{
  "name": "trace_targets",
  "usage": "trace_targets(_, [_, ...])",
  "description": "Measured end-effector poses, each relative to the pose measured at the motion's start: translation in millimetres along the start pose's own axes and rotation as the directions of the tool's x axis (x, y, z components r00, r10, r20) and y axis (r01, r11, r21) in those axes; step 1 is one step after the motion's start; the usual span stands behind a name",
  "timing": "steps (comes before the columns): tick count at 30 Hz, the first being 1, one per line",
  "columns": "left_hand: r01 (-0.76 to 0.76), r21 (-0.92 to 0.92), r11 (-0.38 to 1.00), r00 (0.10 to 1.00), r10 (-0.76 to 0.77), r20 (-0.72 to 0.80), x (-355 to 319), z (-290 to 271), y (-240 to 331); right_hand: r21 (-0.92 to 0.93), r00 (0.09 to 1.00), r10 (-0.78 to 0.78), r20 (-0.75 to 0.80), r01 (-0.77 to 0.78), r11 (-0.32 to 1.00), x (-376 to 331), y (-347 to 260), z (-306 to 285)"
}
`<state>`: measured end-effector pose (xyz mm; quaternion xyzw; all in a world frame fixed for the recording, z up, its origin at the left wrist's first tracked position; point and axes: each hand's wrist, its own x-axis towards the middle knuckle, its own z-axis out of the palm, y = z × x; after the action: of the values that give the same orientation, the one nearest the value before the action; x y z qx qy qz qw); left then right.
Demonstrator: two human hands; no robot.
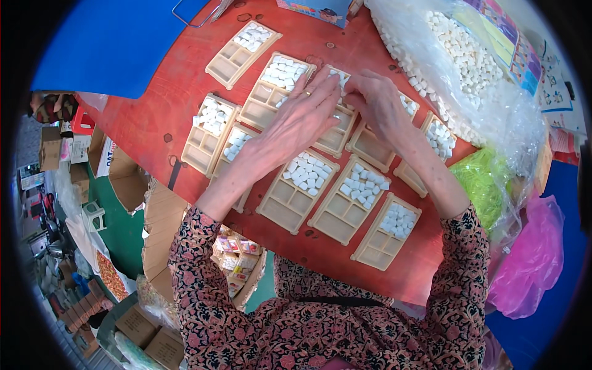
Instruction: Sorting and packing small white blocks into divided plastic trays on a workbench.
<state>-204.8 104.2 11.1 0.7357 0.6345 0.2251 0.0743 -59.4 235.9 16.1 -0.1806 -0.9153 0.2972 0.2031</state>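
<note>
Several beige compartment trays lie on a red table, each with small white pillow-shaped pieces heaped in its largest compartment. My left hand (303,112) lies stretched out over a tray in the far middle, its fingers extended and holding nothing that I can see. Opposite it, my right hand (381,103) bends its fingers down at the far end of the same tray (333,140), by its white pieces (339,75). The right fingertips are closed together, and anything between them is hidden. Closer to me are three more filled trays, one of them a front tray (374,250).
A large clear plastic bag (394,37) full of white pieces lies at the far right. Beside it are a bright green bag (487,185) and a pink plastic bag (530,259). Cardboard boxes (161,246) stand below the table's left edge.
</note>
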Motion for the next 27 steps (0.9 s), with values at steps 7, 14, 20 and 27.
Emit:
trace_targets(7, [-0.111, 0.137, 0.984, 0.994, 0.111, 0.013, -1.8, 1.5, -0.2, 0.009, 0.998, -0.054, -0.039, 0.054, 0.998, 1.3, 1.0, 0.0])
trace_targets(14, [-0.11, 0.066, 0.992, 0.994, 0.108, 0.024, -1.3, 1.2, -3.0, 0.022, 0.994, -0.057, -0.093, 0.059, 0.998, 1.3, 1.7, 4.5])
trace_targets(20, [-0.009, 0.062, 0.998, 0.999, 0.012, -0.053, -3.3, -7.9, -0.1, 0.017, 0.997, -0.027, -0.077, 0.028, 0.999, 2.4, -1.9, 3.3])
trace_targets(27, [-0.02, 0.166, 0.986, 0.989, -0.004, 0.146, -1.7, -3.7, 6.6, -0.01, 0.996, -0.076, -0.04, 0.075, 0.997, 1.9, -0.9, -0.8])
